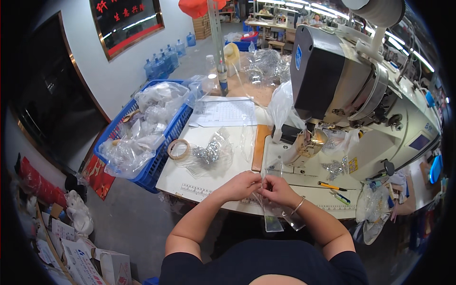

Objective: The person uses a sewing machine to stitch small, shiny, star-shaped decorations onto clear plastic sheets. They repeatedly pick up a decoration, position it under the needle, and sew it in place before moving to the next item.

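Near the front edge of the white sewing table, my two hands come together with fingers pinched. Between the fingertips of my left hand and my right hand is a clear plastic strip. Its lower end hangs over the table edge, and another clear piece dangles beside my right wrist. The exact spot where the fingers grip is partly hidden. Just beyond my hands stands a large industrial sewing machine. Left of them, shiny silver pieces lie on clear plastic sheets, beside a tape roll.
At left stands a blue basket full of clear bags. Papers lie farther back. Right of my hands are a yellow pen, more pens and loose silver pieces. Cardboard boxes crowd the floor at lower left.
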`<action>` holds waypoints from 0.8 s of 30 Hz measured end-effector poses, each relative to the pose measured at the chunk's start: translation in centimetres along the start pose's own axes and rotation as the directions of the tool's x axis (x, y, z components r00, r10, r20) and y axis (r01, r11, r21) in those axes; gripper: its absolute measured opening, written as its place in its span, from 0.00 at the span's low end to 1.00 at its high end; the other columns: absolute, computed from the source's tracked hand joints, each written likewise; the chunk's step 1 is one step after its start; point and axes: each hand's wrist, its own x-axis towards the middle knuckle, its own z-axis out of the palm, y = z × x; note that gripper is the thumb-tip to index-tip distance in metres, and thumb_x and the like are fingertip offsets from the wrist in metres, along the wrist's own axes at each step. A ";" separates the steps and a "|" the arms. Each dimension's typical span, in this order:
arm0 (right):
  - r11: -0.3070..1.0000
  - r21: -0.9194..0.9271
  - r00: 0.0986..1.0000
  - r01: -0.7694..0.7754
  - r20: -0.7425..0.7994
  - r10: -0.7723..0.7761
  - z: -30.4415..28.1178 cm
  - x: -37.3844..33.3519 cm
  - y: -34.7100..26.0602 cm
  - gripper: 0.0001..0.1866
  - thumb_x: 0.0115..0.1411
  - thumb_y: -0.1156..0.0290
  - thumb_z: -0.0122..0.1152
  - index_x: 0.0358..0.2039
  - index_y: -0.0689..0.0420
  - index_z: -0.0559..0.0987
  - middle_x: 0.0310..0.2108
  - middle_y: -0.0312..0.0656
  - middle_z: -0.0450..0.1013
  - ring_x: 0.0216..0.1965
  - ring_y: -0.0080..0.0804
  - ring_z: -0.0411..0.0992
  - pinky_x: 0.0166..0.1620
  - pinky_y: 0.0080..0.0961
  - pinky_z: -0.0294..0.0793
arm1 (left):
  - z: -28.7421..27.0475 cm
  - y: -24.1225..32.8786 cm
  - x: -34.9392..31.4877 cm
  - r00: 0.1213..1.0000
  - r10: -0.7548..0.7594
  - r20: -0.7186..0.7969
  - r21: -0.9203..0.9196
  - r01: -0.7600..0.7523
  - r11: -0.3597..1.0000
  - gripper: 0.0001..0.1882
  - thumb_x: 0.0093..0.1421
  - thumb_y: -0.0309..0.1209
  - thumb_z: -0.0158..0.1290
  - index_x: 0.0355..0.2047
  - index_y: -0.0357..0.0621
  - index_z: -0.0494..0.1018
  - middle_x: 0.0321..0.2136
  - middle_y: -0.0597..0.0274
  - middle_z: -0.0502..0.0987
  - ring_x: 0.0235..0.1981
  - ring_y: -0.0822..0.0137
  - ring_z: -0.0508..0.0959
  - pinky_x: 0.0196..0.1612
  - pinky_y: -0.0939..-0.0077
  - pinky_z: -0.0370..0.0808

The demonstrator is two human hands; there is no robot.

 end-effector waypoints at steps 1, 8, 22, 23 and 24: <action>0.993 0.092 0.997 -0.076 0.039 0.073 -0.2 -0.1 -0.2 0.12 0.56 0.68 0.60 0.24 0.57 0.66 0.17 0.33 0.67 0.20 0.17 0.66 0.23 0.15 0.67 | 0.2 0.0 0.1 1.000 0.001 -0.012 -0.029 -0.001 1.000 0.07 0.57 0.31 0.50 0.31 0.41 0.71 0.26 0.57 0.73 0.31 0.60 0.72 0.35 0.71 0.68; 0.982 0.190 0.995 -0.006 0.100 -0.013 -0.6 0.3 1.0 0.10 0.58 0.70 0.58 0.26 0.57 0.66 0.20 0.34 0.69 0.20 0.18 0.69 0.22 0.15 0.69 | 2.9 -1.7 -0.1 0.979 -0.197 -0.054 -0.526 0.140 0.839 0.05 0.57 0.27 0.47 0.28 0.39 0.69 0.22 0.71 0.67 0.26 0.81 0.64 0.30 0.85 0.63; 0.987 0.137 0.990 0.084 -0.128 -0.066 -0.9 -1.3 -0.7 0.10 0.58 0.78 0.52 0.40 0.63 0.69 0.21 0.36 0.68 0.22 0.21 0.70 0.26 0.17 0.71 | 3.5 -1.3 -0.9 0.908 -0.133 -0.398 -0.270 0.022 0.963 0.03 0.48 0.25 0.50 0.21 0.39 0.70 0.20 0.64 0.70 0.24 0.74 0.68 0.28 0.80 0.65; 0.989 -0.030 0.973 0.143 -0.176 -0.146 -1.0 -2.2 -0.6 0.09 0.58 0.79 0.51 0.40 0.63 0.70 0.21 0.36 0.68 0.22 0.21 0.69 0.25 0.17 0.70 | 3.7 -1.4 -1.3 0.876 -0.087 -0.475 -0.166 0.007 0.986 0.03 0.47 0.25 0.51 0.20 0.38 0.69 0.19 0.62 0.71 0.23 0.71 0.69 0.28 0.78 0.66; 0.987 -0.003 0.962 0.163 -0.223 -0.160 -1.4 -3.3 -0.3 0.08 0.58 0.79 0.50 0.39 0.63 0.71 0.21 0.36 0.68 0.22 0.21 0.69 0.25 0.17 0.69 | 4.1 -1.6 -1.7 0.849 -0.074 -0.523 -0.131 0.005 0.991 0.03 0.45 0.25 0.51 0.20 0.39 0.69 0.19 0.58 0.71 0.25 0.62 0.70 0.31 0.72 0.68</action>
